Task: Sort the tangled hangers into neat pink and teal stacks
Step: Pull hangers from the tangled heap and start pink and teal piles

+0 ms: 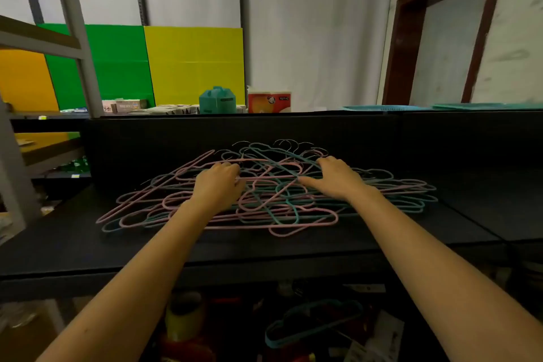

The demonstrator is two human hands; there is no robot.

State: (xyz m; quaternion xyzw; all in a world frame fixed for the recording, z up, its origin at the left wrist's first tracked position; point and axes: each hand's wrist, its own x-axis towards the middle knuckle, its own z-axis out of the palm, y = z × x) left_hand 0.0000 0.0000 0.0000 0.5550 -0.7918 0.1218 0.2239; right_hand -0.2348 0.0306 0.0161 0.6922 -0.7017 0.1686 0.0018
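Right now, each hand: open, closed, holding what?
Left hand: fingers curled into the hanger pile; grip cannot be told.
Right hand: open, resting on the pile.

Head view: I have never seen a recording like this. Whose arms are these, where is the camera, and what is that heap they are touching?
There is no machine here. A person wears a wide-angle camera on the head, looking forward and down, so the two bare arms are their own. On the black tabletop lies one tangled pile of hangers, pink and teal mixed; no sorted stacks show yet. The left hand is on the pile with its fingers curled down into the wires; whether it grips one cannot be told. The right hand rests on the pile with its fingers spread, holding nothing.
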